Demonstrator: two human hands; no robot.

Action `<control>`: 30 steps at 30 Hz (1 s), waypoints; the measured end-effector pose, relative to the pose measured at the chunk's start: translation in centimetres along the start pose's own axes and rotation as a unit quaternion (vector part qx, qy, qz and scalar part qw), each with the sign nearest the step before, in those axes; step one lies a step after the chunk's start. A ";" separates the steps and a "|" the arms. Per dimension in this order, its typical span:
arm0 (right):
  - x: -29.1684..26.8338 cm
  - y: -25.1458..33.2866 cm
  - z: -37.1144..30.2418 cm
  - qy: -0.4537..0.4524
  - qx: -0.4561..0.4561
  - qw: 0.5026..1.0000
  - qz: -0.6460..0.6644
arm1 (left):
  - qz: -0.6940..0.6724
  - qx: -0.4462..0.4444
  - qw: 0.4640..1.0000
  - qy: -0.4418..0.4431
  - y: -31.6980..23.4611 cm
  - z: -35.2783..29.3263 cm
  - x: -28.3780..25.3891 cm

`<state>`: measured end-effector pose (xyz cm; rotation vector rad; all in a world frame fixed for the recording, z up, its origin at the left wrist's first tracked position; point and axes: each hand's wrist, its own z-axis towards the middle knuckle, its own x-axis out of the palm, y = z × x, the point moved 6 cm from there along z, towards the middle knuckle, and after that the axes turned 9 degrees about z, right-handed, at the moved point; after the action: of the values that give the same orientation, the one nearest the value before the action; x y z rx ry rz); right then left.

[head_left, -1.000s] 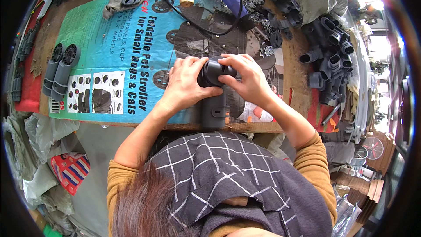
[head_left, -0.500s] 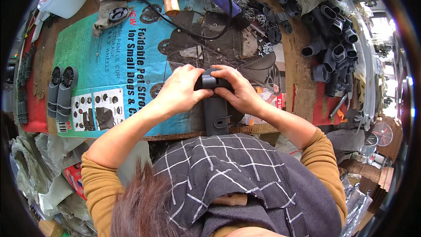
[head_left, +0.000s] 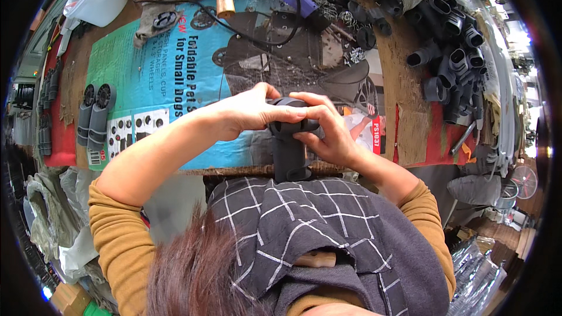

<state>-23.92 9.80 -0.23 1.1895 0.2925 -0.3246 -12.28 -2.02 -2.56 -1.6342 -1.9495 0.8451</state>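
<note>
Head view: one desk [head_left: 404, 70] carries one printed sheet [head_left: 123, 52], partly hidden by the left forearm [head_left: 170, 152]. One dark grey tube [head_left: 288, 155] is at the desk's near edge, long axis near to far, rounded end pointing away from the person. Left hand [head_left: 263, 108] and right hand [head_left: 328, 129] close their grip round that end (fingers cover much of it). Two wheeled parts [head_left: 98, 118] lie leftward.
</note>
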 end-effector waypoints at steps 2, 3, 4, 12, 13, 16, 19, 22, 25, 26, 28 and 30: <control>-0.4 1.1 0.2 -0.016 -0.010 1.000 -0.024 | -0.054 0.058 0.996 -0.044 -0.9 -1.5 0.1; -0.7 1.1 0.3 -0.068 0.029 0.995 0.061 | -0.076 0.088 0.991 -0.060 -1.3 -2.3 0.2; -0.8 0.9 0.3 -0.129 0.070 0.978 0.149 | -0.099 0.123 0.985 -0.075 -1.7 -3.0 0.4; 1.3 2.4 -0.6 -0.029 0.327 0.836 0.439 | 0.000 0.304 0.938 -0.164 -3.3 -8.3 1.7; 1.0 3.1 -0.4 -0.042 0.290 0.850 0.439 | 0.012 0.329 0.925 -0.189 -3.7 -8.8 1.8; 0.5 4.3 0.0 -0.009 0.228 0.944 0.240 | 0.191 0.351 0.876 -0.269 -4.7 -9.7 2.2; 0.5 4.4 0.0 -0.024 0.273 0.931 0.239 | 0.226 0.393 0.824 -0.340 -5.3 -9.6 2.4; 0.0 5.0 0.3 -0.034 0.273 0.938 0.212 | 0.235 0.442 0.783 -0.370 -4.9 -9.6 2.6; -0.2 5.6 0.5 -0.025 0.264 0.951 0.156 | 0.229 0.458 0.775 -0.371 -4.3 -9.2 2.4; -0.3 5.3 0.6 -0.031 0.270 0.953 0.135 | 0.227 0.459 0.776 -0.369 -4.3 -8.8 2.1; -0.8 5.4 1.3 -0.054 0.185 0.981 0.019 | 0.232 0.477 0.765 -0.366 -4.4 -7.9 1.2; -0.6 4.7 2.3 -0.077 0.084 0.984 -0.136 | 0.221 0.557 0.727 -0.336 -4.9 -6.7 0.1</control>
<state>-22.44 9.33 4.81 1.2832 0.2974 -0.6886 -11.16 -1.39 5.65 -1.0044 -0.8136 2.4362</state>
